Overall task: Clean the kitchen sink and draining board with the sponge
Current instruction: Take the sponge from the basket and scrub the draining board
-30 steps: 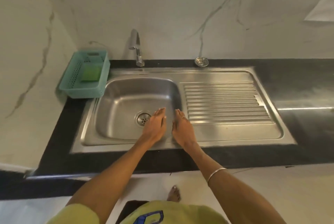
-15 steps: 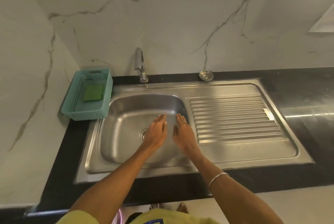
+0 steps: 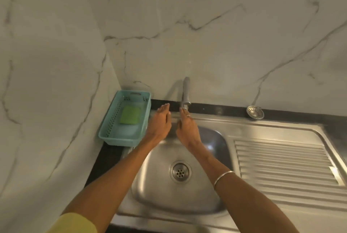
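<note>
Head view: both hands reach over the sink (image 3: pixel 163 191), the left hand (image 3: pixel 159 122) with straight fingers holding nothing, the right hand (image 3: pixel 186 129) with fingertips at the tap (image 3: pixel 185 94) (whether they grasp it I cannot tell). Left of the left fingers, the green sponge (image 3: pixel 130 115) lies in a teal basket (image 3: pixel 112 120); the draining board (image 3: pixel 285 165) lies right of the right fingers.

**Both hands stretched forward, empty**

My left hand (image 3: pixel 158 122) and right hand (image 3: pixel 186 129) reach out side by side, palms facing each other, fingers straight and together. Both forearms are extended; a thin bangle (image 3: pixel 223 176) circles my right wrist.
</note>
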